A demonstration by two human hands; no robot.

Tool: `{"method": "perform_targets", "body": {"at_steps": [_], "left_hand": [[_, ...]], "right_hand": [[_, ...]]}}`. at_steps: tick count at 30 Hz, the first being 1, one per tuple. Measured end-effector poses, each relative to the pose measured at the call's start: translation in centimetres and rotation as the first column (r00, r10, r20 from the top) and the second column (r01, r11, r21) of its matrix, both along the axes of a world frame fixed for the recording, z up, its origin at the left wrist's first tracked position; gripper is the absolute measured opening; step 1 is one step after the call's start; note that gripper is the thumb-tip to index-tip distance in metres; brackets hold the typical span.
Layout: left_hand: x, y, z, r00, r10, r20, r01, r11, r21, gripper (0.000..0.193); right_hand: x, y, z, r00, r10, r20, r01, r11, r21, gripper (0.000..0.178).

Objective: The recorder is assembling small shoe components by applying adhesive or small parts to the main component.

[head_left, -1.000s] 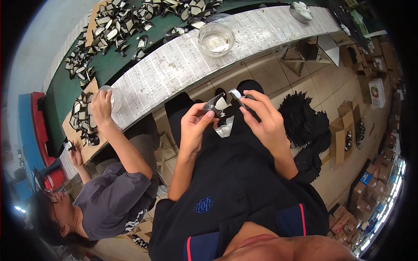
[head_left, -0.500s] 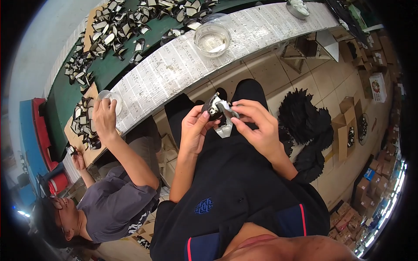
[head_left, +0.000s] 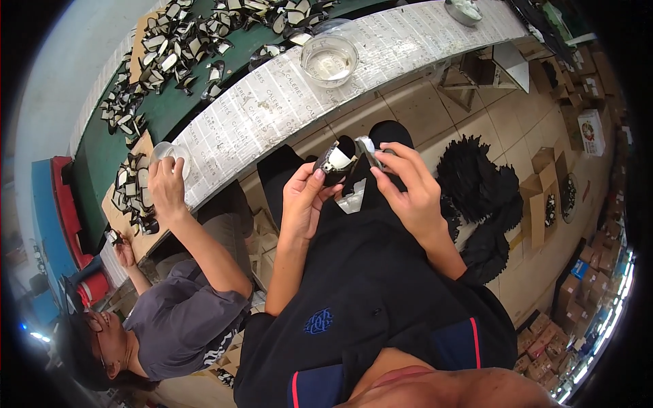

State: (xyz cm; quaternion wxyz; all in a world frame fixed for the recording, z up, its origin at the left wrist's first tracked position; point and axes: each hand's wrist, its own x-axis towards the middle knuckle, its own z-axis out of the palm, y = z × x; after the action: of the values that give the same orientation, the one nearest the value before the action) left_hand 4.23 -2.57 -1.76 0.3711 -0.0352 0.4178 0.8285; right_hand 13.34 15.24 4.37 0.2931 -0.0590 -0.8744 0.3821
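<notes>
Above my lap, my left hand (head_left: 304,200) grips a black shoe heel (head_left: 338,159) with a white face turned up, the thumb pressed along its side. Close to its right, my right hand (head_left: 412,190) pinches a thin, dark, curved piece (head_left: 366,149) with a pale, shiny side. Whether a dark strip joins this piece to the heel I cannot tell. Just below them a pale, pointed scrap (head_left: 351,198) shows against my dark clothes.
A table edge covered in printed paper (head_left: 265,109) curves ahead, bearing a clear bowl (head_left: 329,62). Many black-and-white heels (head_left: 173,51) lie beyond on green. A co-worker's hand (head_left: 167,187) is at the left. Black fringed material (head_left: 476,177) and an open carton (head_left: 542,204) stand right.
My right hand has drawn the thin piece slightly right, away from the heel, uncovering more of the heel's white face. My left hand stays almost in place.
</notes>
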Motion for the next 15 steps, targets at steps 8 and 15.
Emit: {"method": "perform_targets", "body": {"at_steps": [8,15], "left_hand": [[0.1,0.3,-0.2,1.000,-0.006,0.013,0.006,1.000,0.014,0.019],[0.0,0.3,-0.1,1.000,0.013,0.012,-0.012,1.000,-0.011,0.017]], "right_hand": [[0.4,-1.0,0.0,0.986,0.160,0.050,-0.155,0.984,-0.090,0.029],[0.2,0.6,-0.1,0.999,-0.036,-0.011,0.036,0.999,0.024,0.029]]}}
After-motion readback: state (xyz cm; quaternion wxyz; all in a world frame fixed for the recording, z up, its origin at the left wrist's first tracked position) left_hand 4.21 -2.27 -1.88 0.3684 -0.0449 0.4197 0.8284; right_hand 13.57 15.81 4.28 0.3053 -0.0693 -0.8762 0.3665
